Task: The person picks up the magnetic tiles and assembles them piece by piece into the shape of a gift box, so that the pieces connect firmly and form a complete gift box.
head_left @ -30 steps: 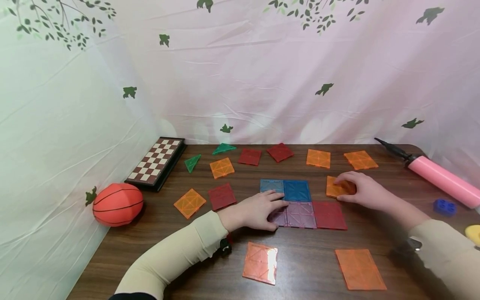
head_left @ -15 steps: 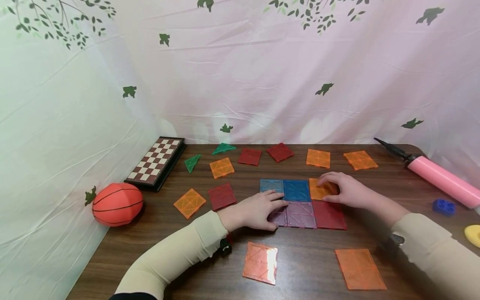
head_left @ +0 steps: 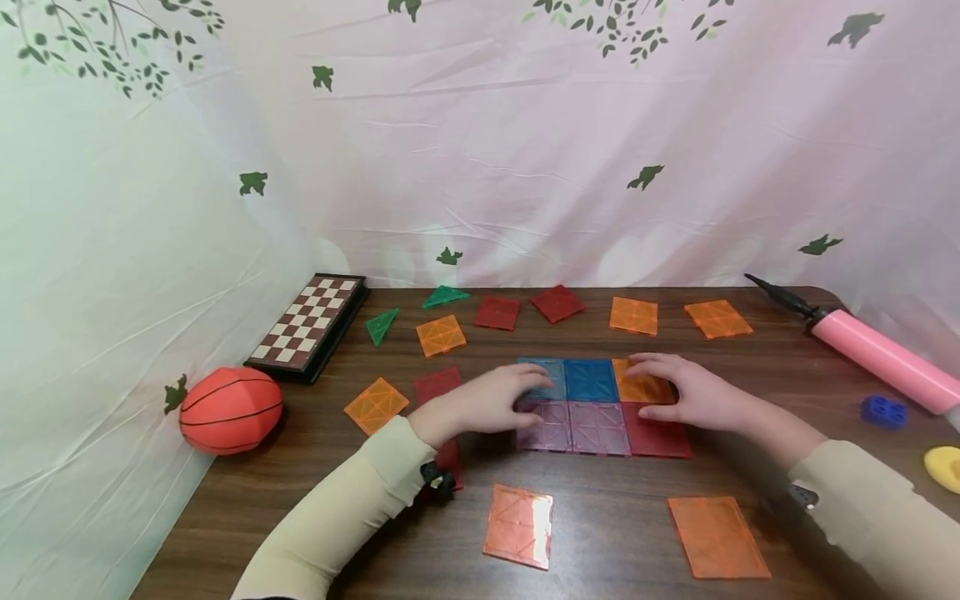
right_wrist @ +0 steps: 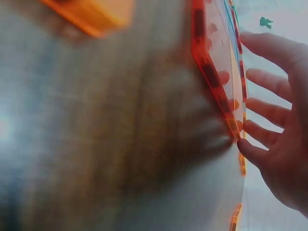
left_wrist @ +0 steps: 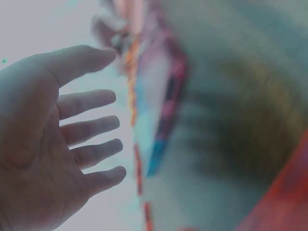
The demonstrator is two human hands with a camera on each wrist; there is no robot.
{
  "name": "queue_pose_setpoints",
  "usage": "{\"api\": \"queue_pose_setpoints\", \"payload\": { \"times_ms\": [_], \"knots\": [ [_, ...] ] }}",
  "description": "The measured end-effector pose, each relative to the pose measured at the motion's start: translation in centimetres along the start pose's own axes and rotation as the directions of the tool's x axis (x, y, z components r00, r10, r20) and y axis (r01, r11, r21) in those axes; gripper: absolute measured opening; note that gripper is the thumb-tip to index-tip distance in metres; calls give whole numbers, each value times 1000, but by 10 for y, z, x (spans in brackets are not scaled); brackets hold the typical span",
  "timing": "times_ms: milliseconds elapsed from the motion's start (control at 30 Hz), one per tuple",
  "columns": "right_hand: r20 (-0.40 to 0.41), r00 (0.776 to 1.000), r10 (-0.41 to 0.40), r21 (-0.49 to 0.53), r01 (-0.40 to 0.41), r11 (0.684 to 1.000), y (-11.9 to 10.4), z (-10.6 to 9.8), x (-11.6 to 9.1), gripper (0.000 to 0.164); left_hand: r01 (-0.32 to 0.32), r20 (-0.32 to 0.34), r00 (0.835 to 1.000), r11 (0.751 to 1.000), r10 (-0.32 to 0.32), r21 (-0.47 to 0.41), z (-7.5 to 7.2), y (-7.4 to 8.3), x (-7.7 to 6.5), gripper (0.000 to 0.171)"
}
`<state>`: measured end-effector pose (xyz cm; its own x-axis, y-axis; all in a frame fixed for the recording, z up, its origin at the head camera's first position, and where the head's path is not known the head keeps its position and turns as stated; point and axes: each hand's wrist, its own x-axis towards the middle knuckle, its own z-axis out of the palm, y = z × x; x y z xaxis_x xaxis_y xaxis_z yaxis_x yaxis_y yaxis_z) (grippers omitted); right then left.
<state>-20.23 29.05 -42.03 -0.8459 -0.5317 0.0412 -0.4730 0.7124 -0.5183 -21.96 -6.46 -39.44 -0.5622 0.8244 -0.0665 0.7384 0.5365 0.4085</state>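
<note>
Flat see-through magnetic tiles form a two-row block in the head view. Its far row holds a light blue tile, a blue tile and an orange tile. Two purple tiles and a red tile make the near row. My left hand is over the block's left end, thumb and fingers apart and nothing held. At the opposite end my right hand reaches over the orange and red tiles. In the right wrist view its fingers are extended, with the little fingertip right at the block's edge.
Loose orange tiles, red tiles and green triangles lie around the block. A chessboard and a red ball stand left. A pink pump, blue brick and yellow object are right.
My right hand slid the orange tile left against the blue tile and loosened its hold. My left hand has lifted and drawn slightly left, off the tiles it was resting on.
</note>
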Motion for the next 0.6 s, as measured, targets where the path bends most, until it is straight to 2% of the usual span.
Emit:
{"api": "queue_pose_setpoints", "payload": {
  "times_ms": [133,267,467,600],
  "knots": [
    [21,999,-29,7,29,1000,-6,5,-8,60,91,-103,990,996,-93,-28,-17,-11,-28,49],
    [45,998,-37,-2,37,999,-12,10,-16,68,198,-180,964,980,-198,-20,-21,-27,-56,47],
    [68,997,-35,-20,37,999,-18,16,-21,80,375,-191,911,927,-365,14,-14,-52,-82,53],
    [71,997,-34,-28,36,999,-18,18,-21,81,423,-177,893,906,-413,18,-9,-62,-88,59]
  ]
}}
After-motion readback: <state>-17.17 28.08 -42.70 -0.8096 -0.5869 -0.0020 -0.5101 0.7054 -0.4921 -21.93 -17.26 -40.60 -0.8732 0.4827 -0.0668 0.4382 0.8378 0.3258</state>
